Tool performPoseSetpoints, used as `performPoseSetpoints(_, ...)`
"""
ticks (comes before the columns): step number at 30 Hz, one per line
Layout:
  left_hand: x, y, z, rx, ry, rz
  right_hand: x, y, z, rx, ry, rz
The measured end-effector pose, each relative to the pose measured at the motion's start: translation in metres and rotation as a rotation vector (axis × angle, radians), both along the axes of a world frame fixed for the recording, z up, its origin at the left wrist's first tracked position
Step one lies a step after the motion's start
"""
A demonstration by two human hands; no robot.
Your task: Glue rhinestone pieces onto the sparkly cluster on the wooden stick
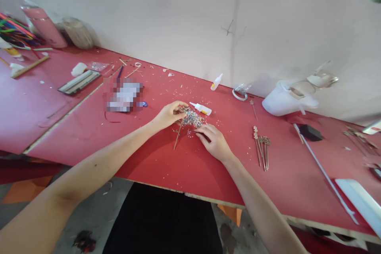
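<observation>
My left hand [173,114] is closed on a hairpin [177,137], a thin stick that slants down toward the table's near edge. Its upper end is partly hidden by my fingers. Beside it lies a pile of small glittering rhinestones [195,119] in mixed colours. At the pile's near right edge is my right hand [212,139], thumb and forefinger nearly together; whatever they pinch is too small to make out. Just behind the pile a small glue bottle [203,109] lies on its side, nozzle pointing left.
Several finished-looking hairpins [263,152] lie right of my right hand. A second glue bottle [216,82] and a tape roll [239,92] are by the wall. A white bucket [276,99] is farther right. Left are a blurred-out object [125,95], an open case [79,82] and a pink flask [47,25].
</observation>
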State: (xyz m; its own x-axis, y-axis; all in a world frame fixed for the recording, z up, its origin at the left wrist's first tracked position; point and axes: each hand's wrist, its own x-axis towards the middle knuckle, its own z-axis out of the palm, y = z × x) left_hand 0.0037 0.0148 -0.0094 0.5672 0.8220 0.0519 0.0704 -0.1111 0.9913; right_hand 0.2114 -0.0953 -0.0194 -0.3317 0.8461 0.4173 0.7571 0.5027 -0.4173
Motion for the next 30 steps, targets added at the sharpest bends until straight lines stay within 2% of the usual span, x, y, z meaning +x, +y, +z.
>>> performPoseSetpoints(4, 0.002, -0.002, 0.001, 0.023, -0.012, -0.026, -0.003, -0.005, 0.000, -0.030, 0.039, -0.051)
performPoseSetpoints(9, 0.002, -0.003, -0.001, 0.038, -0.005, -0.032, -0.013, -0.008, 0.003, -0.094, 0.047, 0.007)
performPoseSetpoints(12, 0.002, -0.002, -0.004, 0.085, 0.003, -0.015, -0.013, -0.002, 0.003, -0.041, 0.055, 0.009)
performPoseSetpoints(14, 0.002, -0.002, -0.005, 0.046, -0.005, -0.022, -0.012, 0.004, 0.001, -0.018, 0.033, 0.014)
performPoseSetpoints(18, 0.001, -0.004, -0.004, 0.031, 0.013, -0.014, -0.014, 0.012, 0.001, -0.026, -0.003, 0.085)
performPoseSetpoints(24, 0.002, -0.009, 0.000, 0.007, 0.085, -0.035, -0.008, 0.006, 0.005, -0.049, 0.042, 0.199)
performPoseSetpoints(27, 0.002, -0.012, 0.003, -0.028, 0.090, -0.060, 0.000, 0.006, 0.004, -0.071, 0.128, 0.151)
performPoseSetpoints(30, 0.003, -0.015, 0.004, -0.062, 0.068, -0.104, 0.005, 0.008, 0.003, -0.051, 0.224, 0.026)
